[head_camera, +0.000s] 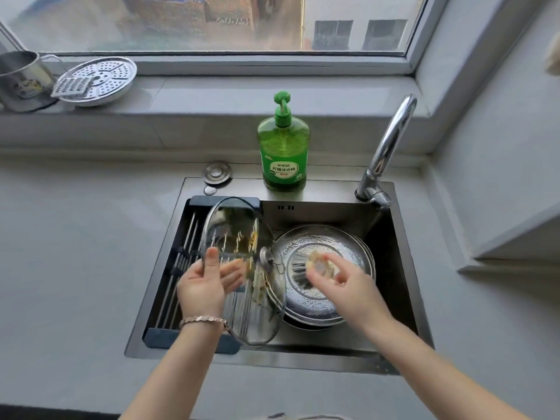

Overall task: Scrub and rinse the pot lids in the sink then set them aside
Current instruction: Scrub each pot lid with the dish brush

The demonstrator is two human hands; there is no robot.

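A glass pot lid (239, 234) with a metal rim stands on edge, tilted over the left half of the sink (403, 247). My left hand (201, 284) grips its rim, thumb on the near face and fingers showing through the glass behind. Yellowish smears cover the glass near the lid's knob (266, 257). My right hand (342, 281) holds a pale scrubber (318, 263), blurred, just right of the knob and above a steel lid (321, 298) that lies wet in the right half of the sink on another metal piece.
A dark roll-up drying rack (178, 268) spans the sink's left part. Behind the sink stand a green dish soap bottle (283, 147) and the faucet (391, 144). A steamer plate (100, 78) and a steel cup (21, 80) sit on the window sill.
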